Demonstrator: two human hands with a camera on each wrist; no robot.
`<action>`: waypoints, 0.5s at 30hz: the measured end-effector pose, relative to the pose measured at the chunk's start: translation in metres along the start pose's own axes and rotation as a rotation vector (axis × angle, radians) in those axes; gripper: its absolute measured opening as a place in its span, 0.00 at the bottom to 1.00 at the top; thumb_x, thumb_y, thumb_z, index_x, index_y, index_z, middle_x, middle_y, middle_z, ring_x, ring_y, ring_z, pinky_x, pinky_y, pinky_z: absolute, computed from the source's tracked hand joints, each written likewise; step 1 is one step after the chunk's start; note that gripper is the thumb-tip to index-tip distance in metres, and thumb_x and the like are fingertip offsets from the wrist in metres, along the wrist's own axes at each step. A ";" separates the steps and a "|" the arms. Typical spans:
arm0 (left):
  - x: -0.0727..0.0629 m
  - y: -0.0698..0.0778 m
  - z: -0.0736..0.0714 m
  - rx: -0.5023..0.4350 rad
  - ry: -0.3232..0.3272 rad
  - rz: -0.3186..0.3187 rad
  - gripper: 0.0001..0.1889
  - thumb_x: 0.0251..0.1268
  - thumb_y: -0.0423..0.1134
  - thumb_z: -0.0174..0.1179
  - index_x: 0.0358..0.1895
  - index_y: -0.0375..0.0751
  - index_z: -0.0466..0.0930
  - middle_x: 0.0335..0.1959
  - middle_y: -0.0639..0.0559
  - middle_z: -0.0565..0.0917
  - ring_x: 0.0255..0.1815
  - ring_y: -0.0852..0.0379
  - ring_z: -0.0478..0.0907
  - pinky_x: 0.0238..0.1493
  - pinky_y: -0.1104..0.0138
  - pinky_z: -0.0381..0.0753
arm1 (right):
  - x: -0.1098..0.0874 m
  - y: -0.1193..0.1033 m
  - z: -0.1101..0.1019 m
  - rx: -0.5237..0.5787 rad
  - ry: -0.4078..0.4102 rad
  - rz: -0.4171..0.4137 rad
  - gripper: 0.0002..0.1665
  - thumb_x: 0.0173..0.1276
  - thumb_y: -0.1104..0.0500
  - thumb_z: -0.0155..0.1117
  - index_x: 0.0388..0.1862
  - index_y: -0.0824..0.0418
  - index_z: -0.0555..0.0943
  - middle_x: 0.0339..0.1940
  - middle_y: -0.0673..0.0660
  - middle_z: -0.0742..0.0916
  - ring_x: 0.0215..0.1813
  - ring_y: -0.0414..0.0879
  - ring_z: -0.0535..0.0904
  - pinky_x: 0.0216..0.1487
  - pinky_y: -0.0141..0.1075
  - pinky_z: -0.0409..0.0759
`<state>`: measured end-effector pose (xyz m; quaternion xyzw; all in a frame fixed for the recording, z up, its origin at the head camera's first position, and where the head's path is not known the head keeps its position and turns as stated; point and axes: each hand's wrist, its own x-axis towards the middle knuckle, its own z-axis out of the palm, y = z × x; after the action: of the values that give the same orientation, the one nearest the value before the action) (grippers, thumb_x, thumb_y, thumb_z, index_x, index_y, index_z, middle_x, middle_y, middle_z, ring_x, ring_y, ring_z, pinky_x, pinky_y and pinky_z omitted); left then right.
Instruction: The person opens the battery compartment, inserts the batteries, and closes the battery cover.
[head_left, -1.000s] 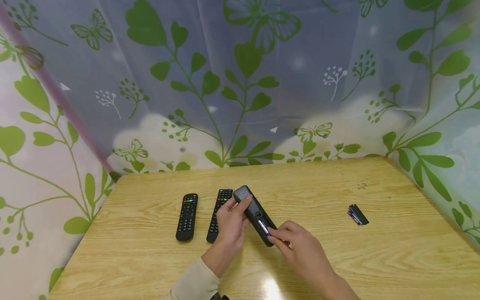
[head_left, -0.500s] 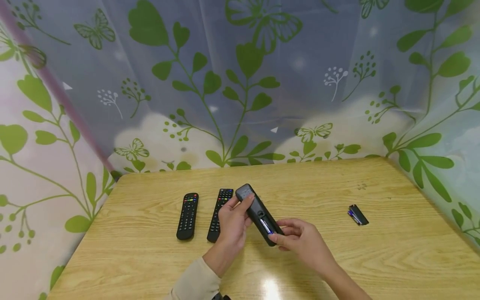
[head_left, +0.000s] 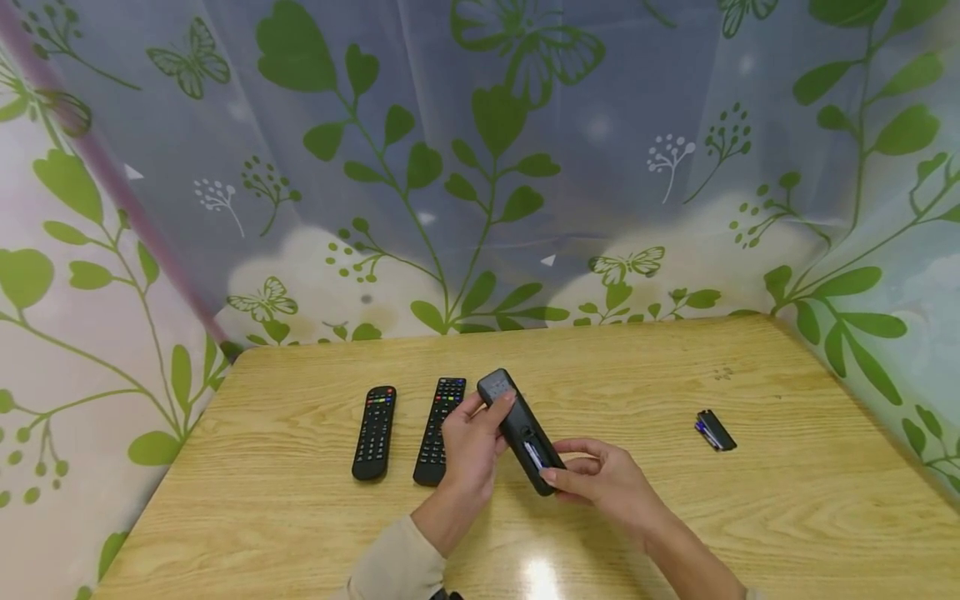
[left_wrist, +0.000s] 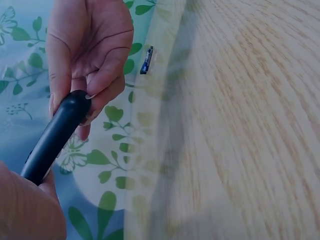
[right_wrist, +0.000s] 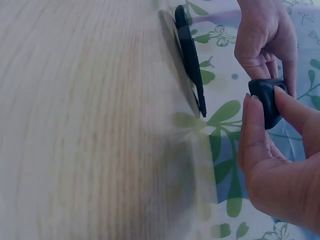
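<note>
A black remote control [head_left: 517, 417] is held above the table, its back turned up and its battery bay uncovered. Inside the bay lies a battery [head_left: 535, 454] with a silvery, bluish wrap. My left hand [head_left: 471, 442] grips the remote's upper part, thumb across the back. With thumb and fingers, my right hand [head_left: 600, 482] holds the lower end, the thumb tip close to the battery. In the right wrist view, the right hand [right_wrist: 280, 165] pinches the rounded end of the remote [right_wrist: 267, 102]. The left wrist view shows the remote [left_wrist: 57, 135] from its side between both hands.
Two more black remotes lie face up on the wooden table [head_left: 300, 517]: one remote [head_left: 373, 433] at left, another remote [head_left: 431, 450] partly behind my left hand. At right lies a black battery cover [head_left: 718, 429] beside blue-wrapped batteries [head_left: 703, 431]. Patterned cloth [head_left: 510, 208] hangs behind.
My right fingers have gone from pinching the battery's lower end to holding the remote's lower end. The battery sits in the bay, and the remote has shifted slightly right.
</note>
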<state>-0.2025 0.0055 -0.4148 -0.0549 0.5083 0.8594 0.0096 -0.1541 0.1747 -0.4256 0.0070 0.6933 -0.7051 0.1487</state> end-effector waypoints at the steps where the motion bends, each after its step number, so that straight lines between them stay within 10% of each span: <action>1: 0.000 -0.001 0.000 0.000 0.002 -0.001 0.19 0.62 0.32 0.64 0.54 0.27 0.76 0.39 0.38 0.84 0.36 0.52 0.84 0.40 0.62 0.84 | 0.001 0.001 0.000 0.009 -0.006 0.010 0.37 0.59 0.58 0.73 0.62 0.74 0.68 0.38 0.62 0.86 0.42 0.52 0.83 0.49 0.47 0.81; 9: 0.004 -0.004 -0.006 0.002 0.010 -0.017 0.19 0.63 0.32 0.63 0.55 0.27 0.75 0.42 0.35 0.83 0.38 0.50 0.84 0.41 0.62 0.83 | 0.005 0.006 -0.012 -0.059 -0.015 -0.002 0.36 0.64 0.52 0.68 0.62 0.72 0.68 0.45 0.63 0.84 0.46 0.54 0.82 0.50 0.45 0.80; 15: 0.009 0.000 -0.009 -0.011 0.021 -0.035 0.20 0.63 0.33 0.63 0.57 0.29 0.73 0.47 0.34 0.82 0.42 0.49 0.83 0.43 0.61 0.83 | 0.000 -0.001 -0.060 -0.532 0.201 -0.106 0.28 0.72 0.46 0.56 0.60 0.67 0.74 0.53 0.63 0.81 0.47 0.53 0.80 0.41 0.42 0.82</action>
<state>-0.2107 -0.0026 -0.4198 -0.0729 0.5024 0.8613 0.0192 -0.1665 0.2329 -0.4267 0.0013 0.8646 -0.5010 0.0384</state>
